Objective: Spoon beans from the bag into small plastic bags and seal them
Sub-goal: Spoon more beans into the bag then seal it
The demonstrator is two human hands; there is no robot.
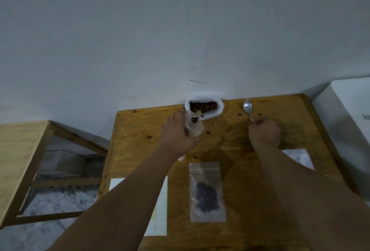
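A white bag of brown beans (203, 107) stands open at the table's far edge, against the wall. My left hand (180, 132) holds a small clear plastic bag (195, 127) open just in front of it, with a few beans inside. My right hand (264, 131) grips the handle of a metal spoon (247, 107); its bowl is empty and points away from me, to the right of the bean bag. A filled small plastic bag (207, 191) with dark beans lies flat on the table near me.
The wooden table (140, 142) carries stray beans around the bean bag. A white sheet (161, 206) lies under my left forearm, and more clear bags (298, 157) lie by my right arm. A wooden frame (26, 150) stands to the left, a white box (350, 122) to the right.
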